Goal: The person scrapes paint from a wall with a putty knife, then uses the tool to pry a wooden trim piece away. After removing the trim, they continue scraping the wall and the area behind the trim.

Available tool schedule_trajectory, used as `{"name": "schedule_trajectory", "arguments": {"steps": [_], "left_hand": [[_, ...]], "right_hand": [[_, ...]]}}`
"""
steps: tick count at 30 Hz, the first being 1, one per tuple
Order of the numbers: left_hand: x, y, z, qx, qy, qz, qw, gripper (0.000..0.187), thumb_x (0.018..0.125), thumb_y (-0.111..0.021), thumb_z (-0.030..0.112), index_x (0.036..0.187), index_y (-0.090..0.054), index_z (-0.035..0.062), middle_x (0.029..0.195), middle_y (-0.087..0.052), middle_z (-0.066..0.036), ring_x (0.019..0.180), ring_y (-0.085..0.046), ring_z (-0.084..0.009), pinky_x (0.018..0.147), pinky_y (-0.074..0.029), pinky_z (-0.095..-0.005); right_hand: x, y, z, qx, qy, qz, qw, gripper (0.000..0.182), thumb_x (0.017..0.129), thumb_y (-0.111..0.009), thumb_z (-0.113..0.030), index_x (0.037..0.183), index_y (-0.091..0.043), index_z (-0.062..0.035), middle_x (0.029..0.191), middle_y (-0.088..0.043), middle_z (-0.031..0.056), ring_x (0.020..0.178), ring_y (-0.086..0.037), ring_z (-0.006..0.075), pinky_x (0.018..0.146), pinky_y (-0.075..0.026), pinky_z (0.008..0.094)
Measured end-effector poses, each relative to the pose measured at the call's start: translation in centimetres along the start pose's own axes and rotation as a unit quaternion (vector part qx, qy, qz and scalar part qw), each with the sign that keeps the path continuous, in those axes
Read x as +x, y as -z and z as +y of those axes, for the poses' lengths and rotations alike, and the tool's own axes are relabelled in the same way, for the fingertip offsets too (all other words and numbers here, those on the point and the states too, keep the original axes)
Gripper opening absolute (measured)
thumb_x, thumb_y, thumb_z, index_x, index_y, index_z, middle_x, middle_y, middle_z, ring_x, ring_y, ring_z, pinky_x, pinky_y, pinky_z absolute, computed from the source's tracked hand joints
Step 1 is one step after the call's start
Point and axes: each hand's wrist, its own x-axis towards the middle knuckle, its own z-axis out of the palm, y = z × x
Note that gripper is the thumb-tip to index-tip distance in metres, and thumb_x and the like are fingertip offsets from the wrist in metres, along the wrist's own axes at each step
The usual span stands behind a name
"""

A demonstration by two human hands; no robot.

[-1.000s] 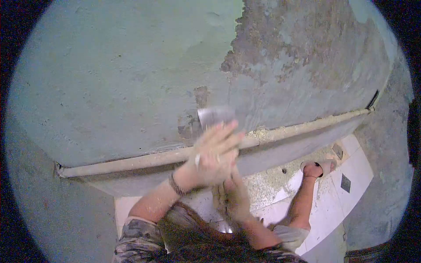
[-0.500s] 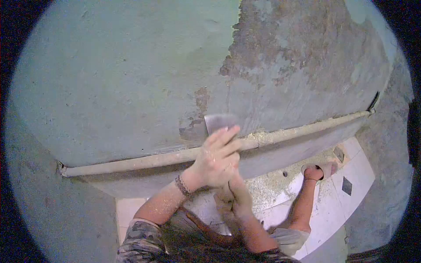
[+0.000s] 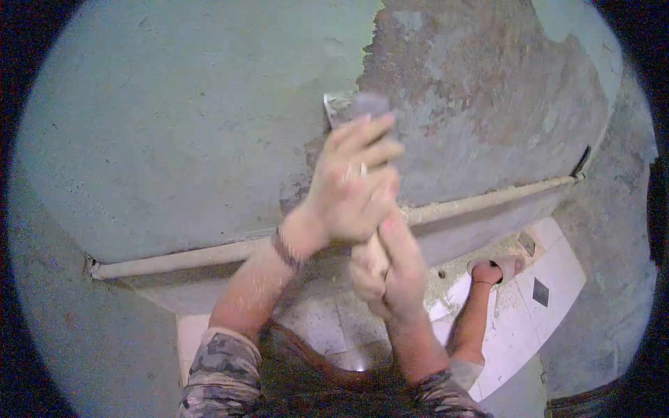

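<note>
Green-painted plaster wall (image 3: 174,125) fills most of the frame, smooth across the left and centre. At the upper right the paint is gone from a broad patch (image 3: 474,90), leaving rough brown and grey plaster with ragged edges. A pale pipe (image 3: 174,261) runs along the foot of the wall from the lower left to the right edge, rising slightly toward the right, with crumbs of debris lying on it. Below the pipe, at the bottom of the frame, is a white tiled floor (image 3: 550,279) dusted with flakes; a sandalled foot (image 3: 491,268) and lower leg of the person show at the lower right.

Both arms rise from the bottom centre, with camouflage-patterned sleeves at the bottom edge. The left hand (image 3: 352,184) sits just above the middle of the frame, a dark band at its wrist and a ring on one finger. Its fingers are together and pressed flat over the back of a scraper blade (image 3: 362,106), holding the metal against the wall at the edge of the bare patch. The blade is blurred. The right hand (image 3: 390,275) is just below, its fingers clamped around the scraper's pale handle (image 3: 376,254), which is mostly hidden by both hands.
</note>
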Motion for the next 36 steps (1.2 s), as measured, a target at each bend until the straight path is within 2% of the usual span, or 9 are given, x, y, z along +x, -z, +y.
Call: {"name": "schedule_trajectory", "arguments": {"steps": [2,6,9,13,15,21,28,31,36], "left_hand": [[2.2,0.7,-0.3,0.050,-0.040,-0.007,0.998,0.017,0.078,-0.054,0.020,0.072,-0.060,0.0056,0.113,-0.064,-0.012,0.124,-0.049,-0.0370,0.102,-0.035,-0.0497],[-3.8,-1.7,1.3,-0.006,0.008,-0.040,0.999,0.018,0.080,-0.054,0.018,0.069,-0.060,0.0049,0.112,-0.064,-0.012,0.124,-0.049,-0.0368,0.104,-0.033,-0.0504],[-3.4,-1.7,0.9,0.001,0.004,-0.035,0.999,0.020,0.081,-0.054,0.019,0.068,-0.060,0.0051,0.112,-0.064,-0.012,0.125,-0.049,-0.0362,0.105,-0.032,-0.0512],[5.2,1.2,-1.5,0.049,-0.055,0.039,0.997,0.021,0.082,-0.053,0.019,0.068,-0.060,0.0051,0.110,-0.064,-0.011,0.125,-0.049,-0.0350,0.105,-0.033,-0.0514],[6.0,1.4,-1.4,0.055,-0.079,0.053,0.994,0.021,0.082,-0.053,0.019,0.069,-0.060,0.0051,0.110,-0.065,-0.011,0.125,-0.049,-0.0346,0.105,-0.033,-0.0513],[-0.8,-1.5,0.4,0.013,-0.012,-0.013,1.000,0.025,0.084,-0.050,0.022,0.070,-0.062,0.0057,0.110,-0.065,-0.010,0.123,-0.050,-0.0332,0.106,-0.032,-0.0488],[5.9,0.1,-0.7,0.043,-0.066,0.074,0.994,0.029,0.087,-0.049,0.024,0.073,-0.063,0.0030,0.109,-0.065,-0.010,0.119,-0.051,-0.0358,0.103,-0.035,-0.0504],[1.4,-2.1,-0.2,0.019,-0.062,0.007,0.998,0.021,0.087,-0.051,0.018,0.077,-0.064,0.0043,0.108,-0.065,-0.010,0.119,-0.051,-0.0357,0.103,-0.035,-0.0508],[6.1,-1.1,-1.5,0.020,-0.087,0.042,0.995,0.023,0.088,-0.051,0.020,0.075,-0.063,0.0051,0.107,-0.065,-0.011,0.119,-0.050,-0.0353,0.102,-0.035,-0.0499]], "right_hand": [[0.5,-0.7,-1.6,0.094,-0.027,-0.072,0.993,0.025,0.102,-0.040,-0.034,0.116,-0.047,-0.0150,0.068,-0.050,0.0009,0.039,-0.036,0.0061,0.034,-0.027,0.0216],[-0.4,3.8,4.9,-0.140,0.063,0.014,0.988,0.030,0.104,-0.035,-0.036,0.127,-0.043,-0.0192,0.066,-0.050,0.0015,0.037,-0.034,0.0060,0.031,-0.024,0.0198],[-1.0,3.0,3.4,-0.176,0.039,0.022,0.983,0.032,0.104,-0.034,-0.036,0.131,-0.042,-0.0216,0.065,-0.050,0.0012,0.036,-0.034,0.0054,0.031,-0.024,0.0193],[1.4,-2.6,-4.1,-0.008,-0.001,-0.046,0.999,0.032,0.104,-0.036,-0.036,0.131,-0.043,-0.0227,0.065,-0.049,0.0005,0.037,-0.033,0.0048,0.031,-0.024,0.0196],[1.8,-3.1,-5.2,0.034,0.000,-0.090,0.995,0.045,0.102,-0.041,-0.036,0.145,-0.035,-0.0243,0.065,-0.047,-0.0014,0.039,-0.034,0.0036,0.033,-0.026,0.0184],[-1.6,-0.7,-0.7,-0.034,-0.062,0.051,0.996,0.042,0.102,-0.041,-0.039,0.141,-0.040,-0.0242,0.062,-0.045,-0.0036,0.038,-0.033,0.0030,0.031,-0.024,0.0183],[0.8,-2.7,-5.5,-0.008,0.010,-0.063,0.998,0.033,0.101,-0.041,-0.040,0.129,-0.047,-0.0238,0.061,-0.046,-0.0038,0.038,-0.034,0.0031,0.031,-0.024,0.0186],[-1.1,-1.3,-2.7,-0.049,-0.023,0.050,0.997,0.033,0.101,-0.042,-0.041,0.129,-0.049,-0.0234,0.060,-0.046,-0.0040,0.037,-0.033,0.0034,0.031,-0.024,0.0193],[0.8,-2.8,-5.3,-0.069,0.034,0.043,0.996,0.032,0.101,-0.042,-0.040,0.127,-0.050,-0.0233,0.062,-0.047,-0.0040,0.037,-0.033,0.0031,0.031,-0.023,0.0193]]}}
